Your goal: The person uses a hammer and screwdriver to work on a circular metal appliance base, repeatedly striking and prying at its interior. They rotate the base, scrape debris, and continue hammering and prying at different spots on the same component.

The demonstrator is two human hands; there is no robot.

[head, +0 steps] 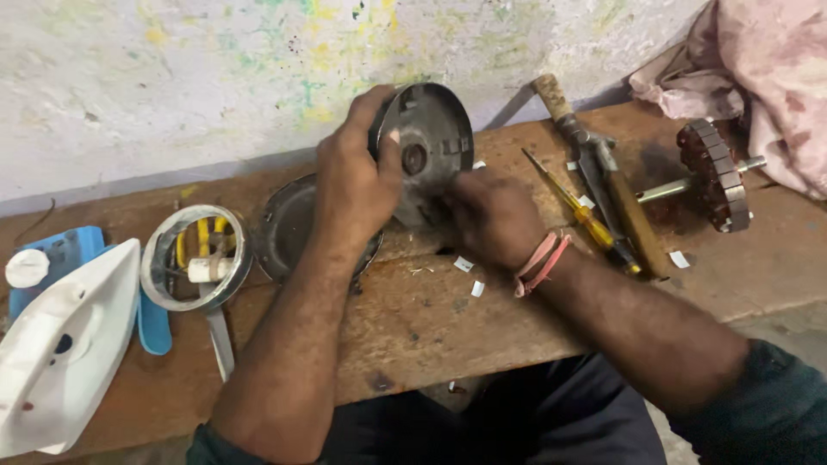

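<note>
Clearly the grey metal cover [424,146] stands tilted on edge at the desk [413,327] back; left hand [355,185] clamps its rim, fingers curled shut; right hand [491,215] pinches its lower edge; it looks stiff, fairly light, sharp-rimmed; best held by the rim

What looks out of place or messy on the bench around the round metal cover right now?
Small white scraps lie scattered on the wooden bench near the right hand. The left hand holds the round metal cover tilted on edge. Nothing looks broken.
</note>
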